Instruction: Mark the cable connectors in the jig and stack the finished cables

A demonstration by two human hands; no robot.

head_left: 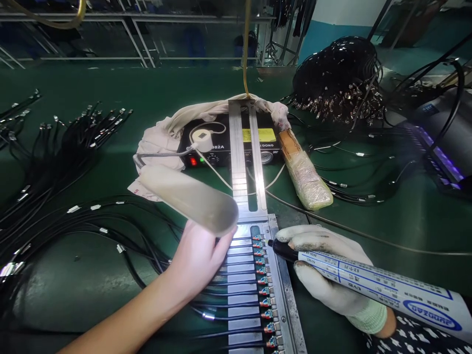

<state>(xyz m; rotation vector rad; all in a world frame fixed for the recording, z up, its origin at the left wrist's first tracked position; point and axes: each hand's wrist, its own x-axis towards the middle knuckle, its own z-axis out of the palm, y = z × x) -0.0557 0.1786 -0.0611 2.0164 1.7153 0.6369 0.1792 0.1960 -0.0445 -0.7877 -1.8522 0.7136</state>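
My right hand (328,273), in a white glove, grips a white glue bottle (368,282) with blue print and a black nozzle. The nozzle tip points left, close to a metal jig (240,312). A row of black cables (243,294) lies across the jig, their small connector ends (265,280) with coloured wires lined up along its right side. My bare left hand (201,258) is at the jig's left edge by the upper cables. A white rounded lamp head (191,199) covers most of its fingers; only the thumb shows, stretched toward the jig.
Behind the jig stands a black control box (217,156), wrapped around by a pale cloth (158,140). A plastic-wrapped handle (309,182) lies to its right. Cable bundles lie at left (73,142) and at the back right (339,64). A purple-lit machine (438,147) stands far right.
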